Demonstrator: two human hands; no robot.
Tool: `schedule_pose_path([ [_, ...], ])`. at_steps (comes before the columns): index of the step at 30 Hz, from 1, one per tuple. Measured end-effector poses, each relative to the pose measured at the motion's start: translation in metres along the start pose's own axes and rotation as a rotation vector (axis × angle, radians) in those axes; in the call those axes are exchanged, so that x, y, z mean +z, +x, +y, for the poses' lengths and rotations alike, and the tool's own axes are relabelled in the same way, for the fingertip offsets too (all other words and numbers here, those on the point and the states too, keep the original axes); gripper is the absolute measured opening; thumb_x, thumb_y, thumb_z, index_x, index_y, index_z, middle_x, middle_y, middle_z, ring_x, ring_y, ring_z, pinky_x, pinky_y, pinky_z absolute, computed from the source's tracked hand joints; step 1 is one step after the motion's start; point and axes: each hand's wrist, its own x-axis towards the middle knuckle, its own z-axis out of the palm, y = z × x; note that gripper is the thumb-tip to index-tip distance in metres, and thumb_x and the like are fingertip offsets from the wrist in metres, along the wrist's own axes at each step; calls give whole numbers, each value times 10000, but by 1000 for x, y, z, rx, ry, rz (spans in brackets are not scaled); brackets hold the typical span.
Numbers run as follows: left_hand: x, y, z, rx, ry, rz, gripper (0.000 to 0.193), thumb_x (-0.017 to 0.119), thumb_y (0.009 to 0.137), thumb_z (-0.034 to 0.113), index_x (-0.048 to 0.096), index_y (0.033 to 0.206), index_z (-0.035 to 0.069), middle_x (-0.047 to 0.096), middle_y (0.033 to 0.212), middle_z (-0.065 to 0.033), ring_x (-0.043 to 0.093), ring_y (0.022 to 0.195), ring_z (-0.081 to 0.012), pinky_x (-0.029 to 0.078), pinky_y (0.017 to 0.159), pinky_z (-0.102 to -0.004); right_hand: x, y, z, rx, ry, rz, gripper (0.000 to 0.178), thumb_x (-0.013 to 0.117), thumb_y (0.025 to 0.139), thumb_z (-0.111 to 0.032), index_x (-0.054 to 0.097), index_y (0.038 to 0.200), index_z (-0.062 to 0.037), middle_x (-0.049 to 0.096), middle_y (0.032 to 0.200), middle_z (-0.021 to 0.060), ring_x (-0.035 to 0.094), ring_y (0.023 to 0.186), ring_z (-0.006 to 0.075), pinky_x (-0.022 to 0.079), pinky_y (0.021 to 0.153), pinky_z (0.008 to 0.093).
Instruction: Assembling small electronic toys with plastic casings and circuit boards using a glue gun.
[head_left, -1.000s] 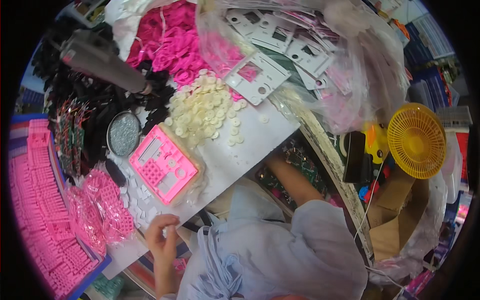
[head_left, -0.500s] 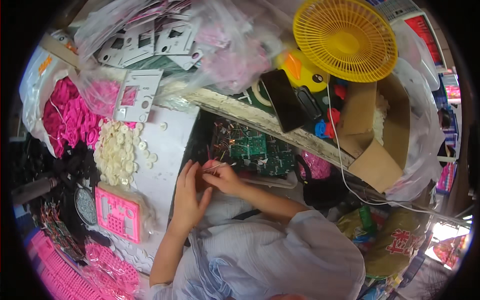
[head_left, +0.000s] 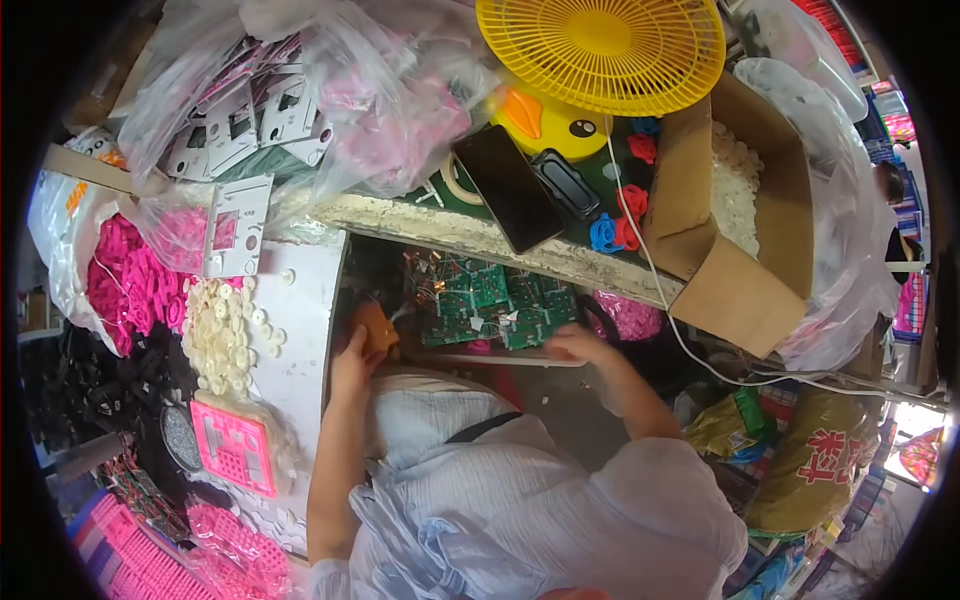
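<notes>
My left hand (head_left: 352,368) is closed on a flat orange-brown piece (head_left: 376,328) whose kind I cannot make out. It is beside the edge of the white board (head_left: 308,330). My right hand (head_left: 582,346) is over the right end of the pale front rim (head_left: 480,358) of an open drawer, fingers curled in; whether they grip something is hidden. Green circuit boards (head_left: 487,292) with thin wires lie in the drawer between my hands.
Cream round parts (head_left: 215,335) and a pink plastic casing (head_left: 235,448) lie on the left board. Beyond the drawer are a black phone (head_left: 508,188), a yellow fan guard (head_left: 610,45) and a cardboard box (head_left: 790,230). A white cable (head_left: 655,265) hangs over the ledge.
My hands have parted: the right moved right to the drawer's front rim, the left stayed near the board's edge. The orange-brown piece now shows in my left hand. The view has shifted.
</notes>
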Motion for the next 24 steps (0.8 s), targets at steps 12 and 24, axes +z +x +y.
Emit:
schedule_pose_path([
  [12,-17,96,-53,-36,165,7,572,566,984,413,513,1430,59,605,1302,-102,561,1209,-227,422,1032,-363,175,49,-96,-396,0,-184,281,642,982,-207,617,1212,-48,690,836,66,615,635,91,480,533,241],
  [24,-12,19,-29,98,670,83,586,675,882,325,537,1364,21,581,1337,-193,530,1281,-330,405,1091,-424,260,211,-247,-319,-868,-412,418,697,887,-104,582,1274,7,718,941,139,719,796,225,590,661,370],
])
